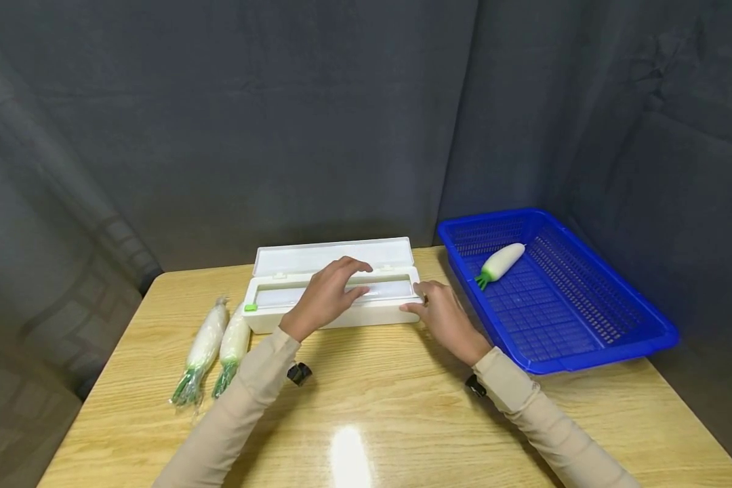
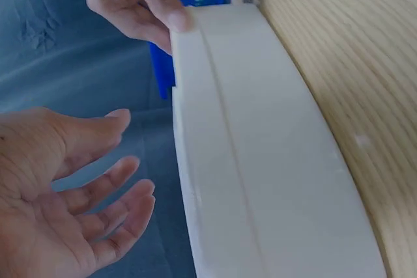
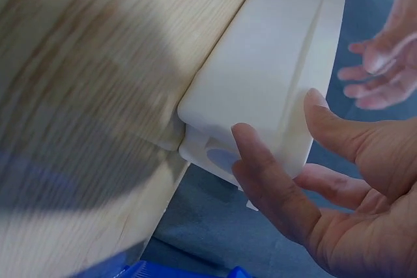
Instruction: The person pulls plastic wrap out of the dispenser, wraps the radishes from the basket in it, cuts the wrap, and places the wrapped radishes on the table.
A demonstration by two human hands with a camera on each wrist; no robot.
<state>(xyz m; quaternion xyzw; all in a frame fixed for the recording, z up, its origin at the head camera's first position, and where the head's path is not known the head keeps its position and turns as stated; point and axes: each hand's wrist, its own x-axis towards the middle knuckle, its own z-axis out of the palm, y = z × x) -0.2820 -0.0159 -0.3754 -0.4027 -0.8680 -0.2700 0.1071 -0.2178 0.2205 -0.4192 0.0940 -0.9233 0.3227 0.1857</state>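
Observation:
A white plastic wrap dispenser (image 1: 366,315) stands on the table with its lid (image 1: 335,257) raised at the back. Inside, a pale roll (image 1: 390,289) shows, and a green piece (image 1: 251,308) sits at its left front corner. My left hand (image 1: 328,293) hovers over the dispenser, fingers loosely bent and apart from it in the left wrist view, holding nothing. At the dispenser's right end, my right hand (image 1: 445,315) grips the corner. Its thumb (image 3: 332,125) lies at the front top edge, while its other fingers (image 3: 273,183) reach round the end.
Two white radishes, one outer (image 1: 209,339) and one inner (image 1: 235,342), lie left of the dispenser; clear film shows on the outer one. A blue basket (image 1: 585,369) at the right holds one radish (image 1: 503,261). Dark curtains (image 1: 341,122) hang behind the wooden table (image 1: 378,386).

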